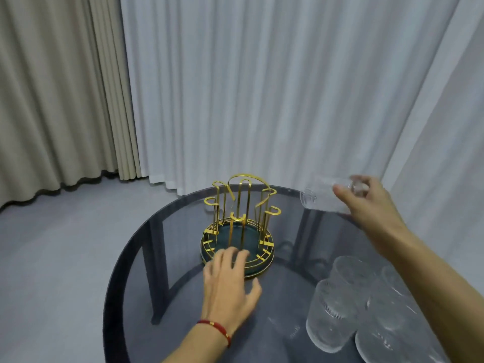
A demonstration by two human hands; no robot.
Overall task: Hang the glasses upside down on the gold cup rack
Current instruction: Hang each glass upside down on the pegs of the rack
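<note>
Now we hold one glass sideways to the right of the gold cup rack

Our right hand (366, 203) grips a clear glass (323, 196), fingers closed round its base end, the glass tipped on its side in the air with its mouth toward the gold cup rack (239, 221); our left hand (229, 286), with a red bracelet (216, 330) at the wrist, is spread open and empty, fingertips at the near edge of the rack's dark green round base, and we cannot tell if they touch it; the rack stands upright on the round dark glass desk (146, 258) with all its hooks bare, and the other glasses (366, 310) stand clustered at the near right of the desk, well apart from the rack
</note>
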